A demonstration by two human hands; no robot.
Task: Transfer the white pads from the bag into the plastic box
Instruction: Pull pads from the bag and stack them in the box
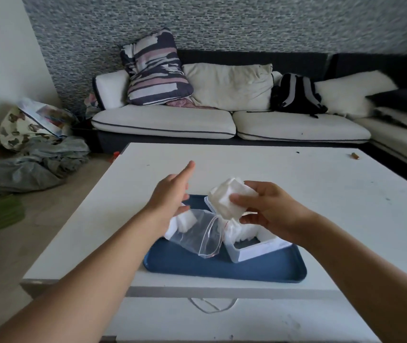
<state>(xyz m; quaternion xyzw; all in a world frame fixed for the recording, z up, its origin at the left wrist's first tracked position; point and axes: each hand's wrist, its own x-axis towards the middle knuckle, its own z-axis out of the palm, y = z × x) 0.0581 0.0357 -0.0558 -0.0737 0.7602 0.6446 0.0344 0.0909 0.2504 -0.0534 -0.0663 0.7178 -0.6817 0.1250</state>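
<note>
My right hand [269,210] grips a stack of white pads [229,198] and holds it above the white plastic box [254,251]. More pads [240,231] lie piled inside the box. A clear zip bag [197,233] lies on the blue tray [222,268] to the left of the box, with a few white pads [183,220] still at its far end. My left hand [170,194] hovers over the bag with its fingers straight, holding nothing.
The tray sits near the front edge of a white table [296,184]. A small brown object [354,156] lies at the table's far right. Behind the table stands a sofa [222,120] with cushions and a black backpack [294,95]. Clothes lie on the floor at left.
</note>
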